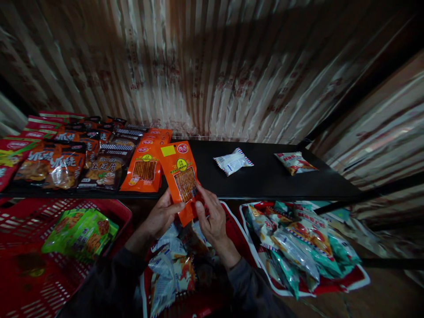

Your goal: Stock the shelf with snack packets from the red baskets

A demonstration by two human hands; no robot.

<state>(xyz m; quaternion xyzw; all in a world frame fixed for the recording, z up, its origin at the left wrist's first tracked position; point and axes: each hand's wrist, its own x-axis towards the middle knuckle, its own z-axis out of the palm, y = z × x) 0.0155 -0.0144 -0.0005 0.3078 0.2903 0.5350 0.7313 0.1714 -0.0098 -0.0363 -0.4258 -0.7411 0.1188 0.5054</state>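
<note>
- The sleeves (251, 282) and the packets piled in the middle basket (235, 221) lie in deep shadow; its near side is hard to make out.
- The left basket (121, 207) is cut off by the picture's left edge, and a dark red thing in it is too dim to name.
- Both palms are partly turned from view, so how far some fingers curl cannot be told.
- The left hand (160, 217) has its thumb across the lower front of the orange packet (181, 179), its other fingers mostly hidden.
- The right hand (213, 216) is partly open, fingertips touching the packet's lower right side, thumb raised beside it.
- The orange packet is held tilted over the front edge of the black shelf (261, 176), just beside the orange packets (142, 170) lying there.
- Brown packets (102, 170) lie further towards the shelf's left end.
- A white packet (234, 162) lies near the shelf's middle, a red-and-white packet (294, 162) towards its right end.
</note>
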